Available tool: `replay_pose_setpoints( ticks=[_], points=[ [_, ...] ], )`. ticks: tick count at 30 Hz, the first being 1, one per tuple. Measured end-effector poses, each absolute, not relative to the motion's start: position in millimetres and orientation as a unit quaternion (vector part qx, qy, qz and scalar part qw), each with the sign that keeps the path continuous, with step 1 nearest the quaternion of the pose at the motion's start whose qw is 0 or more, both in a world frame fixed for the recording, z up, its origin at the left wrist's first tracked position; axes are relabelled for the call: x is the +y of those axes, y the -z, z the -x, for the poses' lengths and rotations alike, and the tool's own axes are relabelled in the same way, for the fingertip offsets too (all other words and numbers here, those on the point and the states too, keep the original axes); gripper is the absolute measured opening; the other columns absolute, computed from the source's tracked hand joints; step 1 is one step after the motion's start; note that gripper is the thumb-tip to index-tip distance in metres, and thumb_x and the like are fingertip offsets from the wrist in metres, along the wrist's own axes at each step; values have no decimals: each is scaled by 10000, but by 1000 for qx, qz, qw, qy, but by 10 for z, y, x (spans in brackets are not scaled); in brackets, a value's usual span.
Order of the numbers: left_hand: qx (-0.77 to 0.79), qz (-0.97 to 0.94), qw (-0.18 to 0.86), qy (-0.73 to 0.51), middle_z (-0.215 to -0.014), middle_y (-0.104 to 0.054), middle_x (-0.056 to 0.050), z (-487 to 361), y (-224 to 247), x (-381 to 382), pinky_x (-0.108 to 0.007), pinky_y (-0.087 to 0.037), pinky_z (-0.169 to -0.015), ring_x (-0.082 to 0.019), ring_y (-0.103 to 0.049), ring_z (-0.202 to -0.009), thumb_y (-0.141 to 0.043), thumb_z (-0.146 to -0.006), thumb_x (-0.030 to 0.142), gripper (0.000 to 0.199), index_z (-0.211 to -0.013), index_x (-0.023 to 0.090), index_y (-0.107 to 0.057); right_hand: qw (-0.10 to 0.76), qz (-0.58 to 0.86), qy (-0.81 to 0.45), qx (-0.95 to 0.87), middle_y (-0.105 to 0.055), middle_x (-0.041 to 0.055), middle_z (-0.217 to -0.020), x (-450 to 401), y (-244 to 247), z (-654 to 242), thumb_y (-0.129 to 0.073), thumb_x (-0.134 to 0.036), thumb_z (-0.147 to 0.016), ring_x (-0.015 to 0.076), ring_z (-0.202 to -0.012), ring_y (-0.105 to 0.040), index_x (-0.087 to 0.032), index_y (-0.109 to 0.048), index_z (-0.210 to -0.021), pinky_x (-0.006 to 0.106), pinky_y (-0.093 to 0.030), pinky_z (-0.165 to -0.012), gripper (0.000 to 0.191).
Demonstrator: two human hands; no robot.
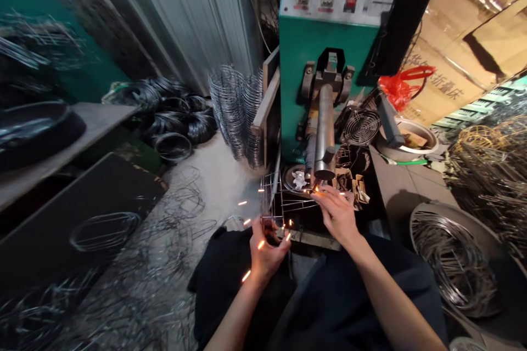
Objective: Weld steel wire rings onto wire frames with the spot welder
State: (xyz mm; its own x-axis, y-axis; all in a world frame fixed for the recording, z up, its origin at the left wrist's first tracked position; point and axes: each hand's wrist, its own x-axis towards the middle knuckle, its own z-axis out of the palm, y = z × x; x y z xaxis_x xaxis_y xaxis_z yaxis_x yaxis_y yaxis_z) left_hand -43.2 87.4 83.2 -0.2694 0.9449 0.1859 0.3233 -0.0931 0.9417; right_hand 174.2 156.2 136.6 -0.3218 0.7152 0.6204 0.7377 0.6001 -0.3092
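Note:
In front of me a wire rack (281, 201) of thin metal rods reaches from my left side to beneath the welder's electrode. My left hand (265, 249) is curled around the near left part of this rack. My right hand (341, 213) has its fingers pinched at the rack's right end, just under the thick metal electrode arm (325, 131); which rod they grip is too small to make out. Orange sparks fly at the right fingertips and across the left hand. Behind stands the green spot welder (294, 44) with a lit green lamp.
Stacked wire rings (230, 104) stand left of the machine, with black wire coils (171, 145) beyond. Loose wire loops litter the floor. At right are a basin of wire rings (448, 258), a round fan guard (359, 125), a bowl (430, 145) and a large carton (457, 55).

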Motion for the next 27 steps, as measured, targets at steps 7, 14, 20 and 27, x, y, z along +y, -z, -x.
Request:
replay_pose_setpoints(
  ticks=[7,14,20,27],
  points=[
    [614,-545,293,-491,-818,-617,14,503,-963,916,-262,-531,-623,-156,-633,-655,-755,-739,362,547,-1168,208,-451,415,507,-71,-752,-692,92,-1105,1552,-1514,-1864,-581,-341,-986,248,-1033,-656,-235,-688,-951,389,-483,-901,154],
    [632,-548,268,-477,-788,-629,11,505,-976,941,-290,-541,-642,-181,-647,-658,-749,-713,385,561,-1157,197,-462,389,489,-69,-777,-731,70,-1034,1618,-1469,-1946,-545,-316,-1004,245,-983,-663,-237,-723,-930,406,-469,-891,208],
    [644,-553,246,-468,-758,-603,20,513,-960,964,-285,-517,-617,-172,-609,-615,-729,-711,369,508,-1116,201,-474,408,485,-68,-771,-708,79,-1006,1624,-1398,-1905,-498,-298,-1015,249,-973,-634,-235,-699,-898,405,-481,-888,241],
    [639,-568,244,-458,-773,-587,21,544,-976,1004,-291,-505,-618,-169,-591,-614,-718,-713,388,517,-1126,209,-465,337,473,-13,-814,-652,102,-968,1708,-1342,-1946,-440,-252,-1009,255,-888,-549,-208,-635,-879,398,-438,-821,239]
  ],
)
